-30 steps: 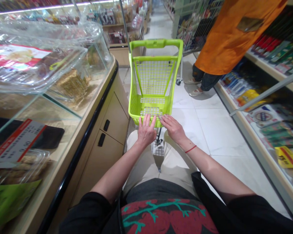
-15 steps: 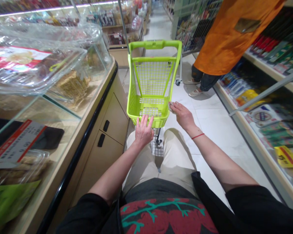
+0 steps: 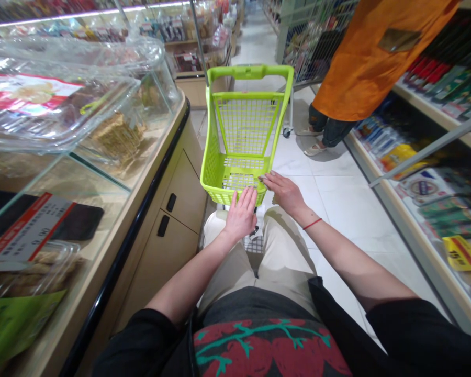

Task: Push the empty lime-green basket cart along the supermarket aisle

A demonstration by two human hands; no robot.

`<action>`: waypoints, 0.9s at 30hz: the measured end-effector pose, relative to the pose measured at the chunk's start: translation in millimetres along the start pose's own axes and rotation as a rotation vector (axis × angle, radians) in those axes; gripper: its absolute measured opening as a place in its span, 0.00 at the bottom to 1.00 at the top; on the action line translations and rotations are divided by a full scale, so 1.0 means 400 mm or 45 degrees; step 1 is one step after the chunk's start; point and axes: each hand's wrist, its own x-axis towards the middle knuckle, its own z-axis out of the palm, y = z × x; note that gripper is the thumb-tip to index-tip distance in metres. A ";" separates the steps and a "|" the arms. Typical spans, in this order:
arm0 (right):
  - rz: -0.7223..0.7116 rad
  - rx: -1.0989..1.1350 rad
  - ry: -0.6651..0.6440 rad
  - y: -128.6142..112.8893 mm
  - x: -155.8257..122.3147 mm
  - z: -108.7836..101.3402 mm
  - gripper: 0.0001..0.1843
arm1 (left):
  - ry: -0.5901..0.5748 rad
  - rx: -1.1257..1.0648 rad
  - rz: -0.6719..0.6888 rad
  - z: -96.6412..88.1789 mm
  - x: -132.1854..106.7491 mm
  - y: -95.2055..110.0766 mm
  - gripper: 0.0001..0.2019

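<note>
A lime-green plastic shopping trolley basket [image 3: 247, 125] on a thin metal frame stands straight ahead of me, with its tall mesh back and handle at the far end. My left hand [image 3: 241, 213] lies flat against the basket's near rim, fingers straight and spread, not wrapped around it. My right hand [image 3: 283, 192] reaches in from the side, its fingertips at the rim's right corner. A red string circles my right wrist. The basket holds nothing visible. Its lower frame and wheels are mostly hidden behind my hands and beige-trousered legs [image 3: 286, 246].
A glass display counter [image 3: 113, 173] with plastic tubs of baked goods runs along the left. Packaged goods fill the shelves [image 3: 424, 157] on the right. A person in an orange apron [image 3: 377, 63] stands in the tiled aisle ahead, beside a wire cage trolley [image 3: 310, 42].
My right hand has moved back inward from the basket's side to its near corner. My left hand has shifted right along the rim, and the basket has swung slightly left.
</note>
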 end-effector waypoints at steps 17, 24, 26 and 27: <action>-0.078 -0.035 0.006 -0.102 -0.058 0.011 0.28 | 0.026 -0.027 0.011 0.010 -0.009 -0.010 0.39; 0.047 -0.076 0.064 -0.033 -0.041 -0.019 0.24 | 0.081 0.031 -0.101 -0.013 -0.018 -0.067 0.40; 0.093 -0.079 0.072 -0.040 -0.043 -0.015 0.24 | 0.074 0.033 -0.092 -0.015 -0.017 -0.080 0.41; 0.115 -0.080 0.073 -0.052 -0.044 -0.009 0.24 | 0.066 0.028 -0.074 -0.015 -0.016 -0.082 0.41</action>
